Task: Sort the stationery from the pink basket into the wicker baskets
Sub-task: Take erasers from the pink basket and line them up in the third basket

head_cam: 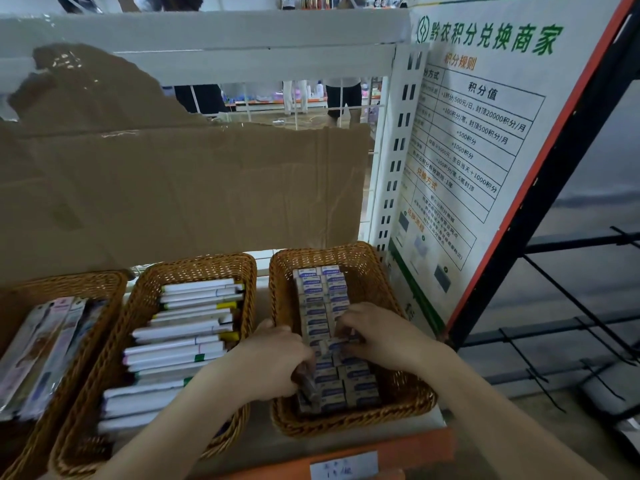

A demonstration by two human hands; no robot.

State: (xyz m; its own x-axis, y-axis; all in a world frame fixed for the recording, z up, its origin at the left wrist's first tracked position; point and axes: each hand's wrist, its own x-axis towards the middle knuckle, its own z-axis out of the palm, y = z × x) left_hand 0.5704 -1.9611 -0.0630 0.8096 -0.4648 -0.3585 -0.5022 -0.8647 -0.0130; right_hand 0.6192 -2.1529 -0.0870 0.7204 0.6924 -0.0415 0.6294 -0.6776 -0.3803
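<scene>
While both hands worked inside the right-hand brown wicker basket (349,258), the grip of each was narrow and busy with the small blue-and-white boxed erasers (320,299) packed there: the right hand (375,336) had its fingers curled down onto one box near the middle of the rows, pinching it at the ends, seemingly to seat it square among its neighbours, and the left hand (273,362) curled round a dark-looking, blurred bundle at the near left corner of the basket, what it was I could not tell, though it was probably more of the same stock waiting to be set down. The boxes lay flat in two tidy columns running from the far wall toward the person, likely so that the labels faced up and the basket filled evenly. Just beside it on the shelf stood the middle wicker basket (194,263) holding long white pens with coloured ends (187,327), stacked crosswise, and further left a third wicker basket (69,282) held flat pastel packaged stationery (45,344) laid lengthwise. A torn sheet of brown cardboard (180,181) backed the shelf behind the baskets, and a white printed notice board with green lettering (485,133) leaned to the right. The pink basket was not in view, so how much remained to sort could not be judged.
</scene>
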